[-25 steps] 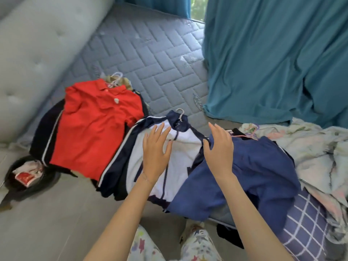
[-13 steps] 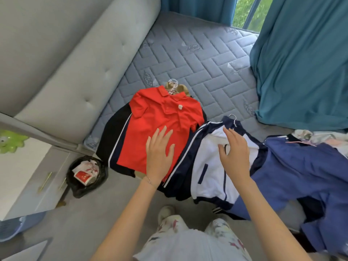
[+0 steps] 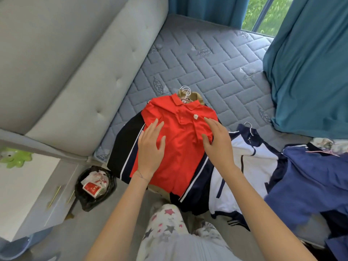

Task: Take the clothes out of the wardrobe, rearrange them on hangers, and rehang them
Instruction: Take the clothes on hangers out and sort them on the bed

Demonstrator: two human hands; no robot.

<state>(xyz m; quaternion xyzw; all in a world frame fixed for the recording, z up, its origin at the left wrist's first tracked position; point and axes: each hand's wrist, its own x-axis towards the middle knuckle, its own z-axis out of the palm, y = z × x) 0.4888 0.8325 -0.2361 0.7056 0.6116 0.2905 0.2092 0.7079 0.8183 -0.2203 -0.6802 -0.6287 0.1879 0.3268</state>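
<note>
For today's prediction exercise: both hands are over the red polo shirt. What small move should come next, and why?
Probably grip the red polo shirt and lift it: left hand and right hand lie open over it, gripping nothing.

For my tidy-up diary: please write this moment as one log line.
item: red polo | where: atop clothes pile | left hand: open, on polo | right hand: open, on polo
</note>
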